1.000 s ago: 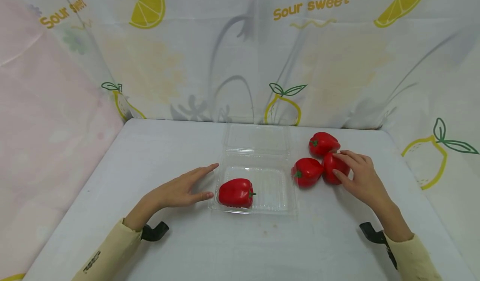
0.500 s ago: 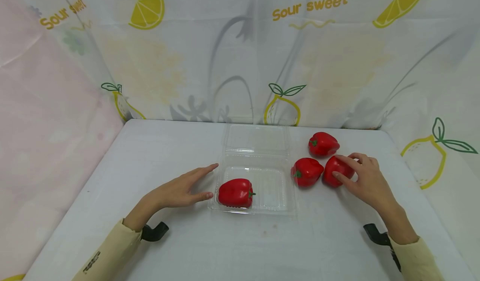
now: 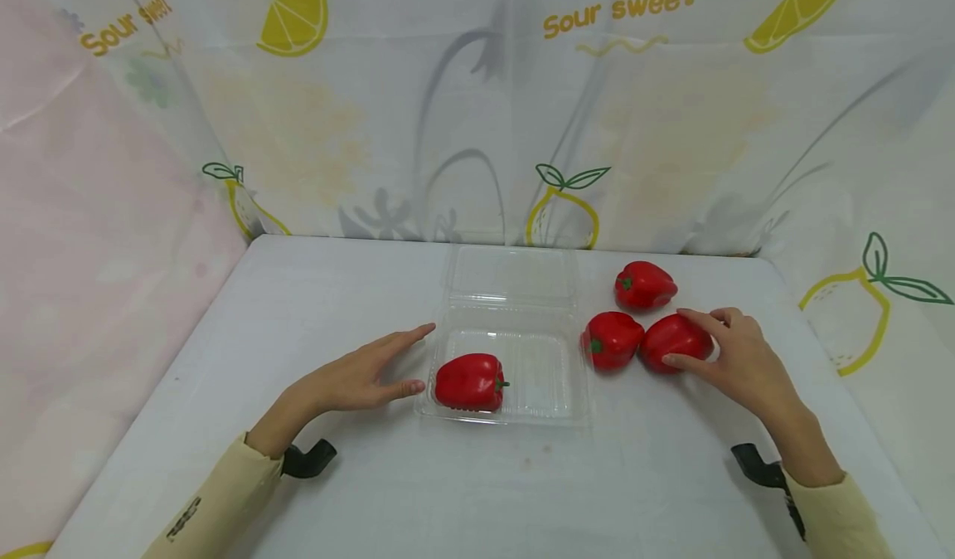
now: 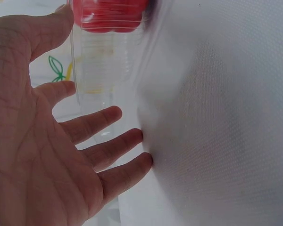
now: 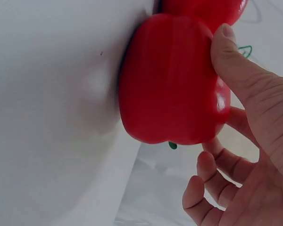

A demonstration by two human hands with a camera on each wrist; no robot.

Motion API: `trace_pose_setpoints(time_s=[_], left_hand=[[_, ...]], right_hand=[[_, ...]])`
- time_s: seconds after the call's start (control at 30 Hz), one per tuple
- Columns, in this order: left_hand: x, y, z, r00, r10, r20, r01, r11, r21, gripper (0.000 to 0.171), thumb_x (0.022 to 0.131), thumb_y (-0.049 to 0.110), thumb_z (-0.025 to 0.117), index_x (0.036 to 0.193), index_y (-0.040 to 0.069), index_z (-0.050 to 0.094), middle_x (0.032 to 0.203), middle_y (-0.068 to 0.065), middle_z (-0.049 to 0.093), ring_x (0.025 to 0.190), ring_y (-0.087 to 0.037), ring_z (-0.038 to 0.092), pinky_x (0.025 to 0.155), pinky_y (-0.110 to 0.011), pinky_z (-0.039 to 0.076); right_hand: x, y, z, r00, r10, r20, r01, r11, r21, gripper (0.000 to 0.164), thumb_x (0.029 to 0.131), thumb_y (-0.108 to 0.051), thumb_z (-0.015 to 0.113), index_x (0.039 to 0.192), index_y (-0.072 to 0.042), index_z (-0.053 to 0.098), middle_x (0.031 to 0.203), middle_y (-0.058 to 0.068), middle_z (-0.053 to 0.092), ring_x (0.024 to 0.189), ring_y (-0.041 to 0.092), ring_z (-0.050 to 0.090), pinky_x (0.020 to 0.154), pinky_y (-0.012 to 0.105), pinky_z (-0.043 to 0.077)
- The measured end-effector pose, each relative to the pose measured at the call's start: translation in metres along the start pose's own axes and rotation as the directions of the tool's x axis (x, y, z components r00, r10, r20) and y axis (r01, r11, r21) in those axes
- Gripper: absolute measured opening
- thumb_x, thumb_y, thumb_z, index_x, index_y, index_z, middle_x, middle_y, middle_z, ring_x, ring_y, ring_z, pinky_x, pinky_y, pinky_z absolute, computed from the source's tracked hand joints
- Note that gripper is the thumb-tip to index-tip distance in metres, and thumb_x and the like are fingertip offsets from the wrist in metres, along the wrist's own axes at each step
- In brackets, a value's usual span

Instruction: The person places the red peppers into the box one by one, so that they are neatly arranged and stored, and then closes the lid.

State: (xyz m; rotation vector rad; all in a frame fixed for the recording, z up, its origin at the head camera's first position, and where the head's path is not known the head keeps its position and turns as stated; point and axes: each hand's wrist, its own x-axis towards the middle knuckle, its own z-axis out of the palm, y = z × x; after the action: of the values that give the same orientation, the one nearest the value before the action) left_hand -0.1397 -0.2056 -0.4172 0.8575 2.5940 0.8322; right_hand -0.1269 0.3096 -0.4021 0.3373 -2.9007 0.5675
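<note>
My right hand [image 3: 742, 370] pinches a red bell pepper [image 3: 674, 343] between thumb and index finger, at the right side of the table. In the right wrist view this bell pepper [image 5: 172, 84] lies on its side, green stem toward the wrist; the other fingers curl loosely off it. My left hand [image 3: 351, 381] is beside the left edge of a clear plastic clamshell box [image 3: 548, 381], fingers spread and holding nothing. Inside the box's left part lies another red bell pepper [image 3: 470, 382]. The left wrist view shows the left thumb tip right at the box rim [image 4: 74, 61].
Two more red bell peppers, a nearer one [image 3: 612, 341] against the box's right edge and a farther one [image 3: 645, 285], lie left of and behind the held one. The box lid [image 3: 513, 275] lies folded back. A printed cloth backdrop [image 3: 477, 111] stands behind the white table [image 3: 336, 493].
My right hand has drawn its bell pepper a little to the right and turned it, away from the far bell pepper. The left hand and the box have stayed still.
</note>
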Motion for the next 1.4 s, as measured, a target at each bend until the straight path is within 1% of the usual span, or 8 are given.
trace_pose_setpoints(time_s=[0.13,0.37,0.5,0.63,0.73,0.93,1.2,1.4], left_hand=[[0.0,-0.001,0.0,1.0,-0.008,0.002,0.008,1.0,0.004,0.083,0.09,0.055,0.063,0.157,0.023,0.026,0.155,-0.004,0.035,0.141,-0.028,0.035,0.107,-0.056,0.037],[-0.001,0.0,0.0,1.0,-0.017,0.004,0.017,1.0,0.002,0.083,0.09,0.056,0.062,0.157,0.023,0.027,0.155,-0.005,0.036,0.14,-0.029,0.036,0.106,-0.057,0.037],[-0.001,0.0,0.0,1.0,-0.025,0.008,0.025,1.0,-0.004,0.083,0.09,0.056,0.063,0.157,0.024,0.027,0.155,-0.004,0.036,0.14,-0.028,0.035,0.106,-0.056,0.037],[-0.001,0.0,0.0,1.0,-0.029,0.011,0.029,1.0,-0.005,0.083,0.09,0.057,0.062,0.157,0.025,0.026,0.155,-0.004,0.035,0.141,-0.027,0.035,0.106,-0.056,0.037],[0.0,-0.001,0.0,0.999,-0.033,0.011,0.033,0.999,-0.002,0.083,0.089,0.058,0.062,0.157,0.026,0.026,0.155,-0.003,0.035,0.141,-0.026,0.034,0.107,-0.056,0.037],[0.0,-0.001,0.001,0.999,-0.031,0.007,0.031,1.0,-0.001,0.084,0.089,0.057,0.062,0.157,0.025,0.026,0.155,-0.003,0.035,0.141,-0.027,0.034,0.106,-0.056,0.037],[0.0,-0.001,0.0,0.999,-0.034,0.014,0.034,0.999,0.001,0.083,0.09,0.057,0.062,0.157,0.025,0.026,0.156,-0.002,0.034,0.141,-0.026,0.033,0.107,-0.055,0.036],[0.0,0.0,-0.001,0.999,-0.035,0.013,0.035,0.999,-0.006,0.083,0.09,0.057,0.063,0.157,0.025,0.026,0.155,-0.003,0.035,0.141,-0.027,0.034,0.106,-0.056,0.037]], right_hand=[[0.0,0.001,-0.004,0.999,0.013,0.031,-0.013,1.0,0.002,0.067,0.073,-0.027,0.088,0.131,-0.006,0.059,0.106,0.022,0.052,0.095,0.04,0.048,0.062,0.047,0.054],[0.0,0.002,-0.009,0.996,0.031,0.082,-0.029,0.999,-0.025,0.07,0.073,-0.03,0.088,0.132,-0.007,0.058,0.099,0.017,0.053,0.09,0.035,0.05,0.057,0.035,0.049],[-0.001,0.004,-0.011,0.994,0.031,0.108,-0.029,0.999,-0.024,0.072,0.073,-0.034,0.088,0.132,-0.007,0.057,0.097,0.017,0.056,0.089,0.035,0.052,0.056,0.033,0.047],[-0.001,0.005,-0.012,0.987,0.053,0.151,-0.052,0.999,-0.01,0.076,0.074,-0.04,0.086,0.135,-0.007,0.055,0.099,0.017,0.06,0.091,0.037,0.054,0.058,0.034,0.048],[-0.001,0.005,-0.013,0.984,0.067,0.167,-0.068,0.998,0.003,0.077,0.075,-0.041,0.085,0.136,-0.007,0.054,0.101,0.017,0.061,0.093,0.036,0.055,0.058,0.033,0.048],[-0.003,0.003,-0.012,0.988,0.074,0.139,-0.075,0.997,0.007,0.074,0.075,-0.042,0.085,0.132,-0.006,0.056,0.097,0.014,0.061,0.089,0.033,0.055,0.058,0.032,0.046],[-0.008,-0.003,-0.017,0.99,0.097,0.1,-0.098,0.995,-0.002,0.078,0.073,-0.047,0.085,0.131,-0.005,0.055,0.097,0.015,0.06,0.088,0.032,0.054,0.056,0.03,0.046],[-0.01,-0.006,-0.023,0.995,0.074,0.061,-0.075,0.997,0.012,0.076,0.073,-0.047,0.085,0.131,-0.006,0.056,0.094,0.011,0.059,0.088,0.031,0.053,0.055,0.031,0.045]])
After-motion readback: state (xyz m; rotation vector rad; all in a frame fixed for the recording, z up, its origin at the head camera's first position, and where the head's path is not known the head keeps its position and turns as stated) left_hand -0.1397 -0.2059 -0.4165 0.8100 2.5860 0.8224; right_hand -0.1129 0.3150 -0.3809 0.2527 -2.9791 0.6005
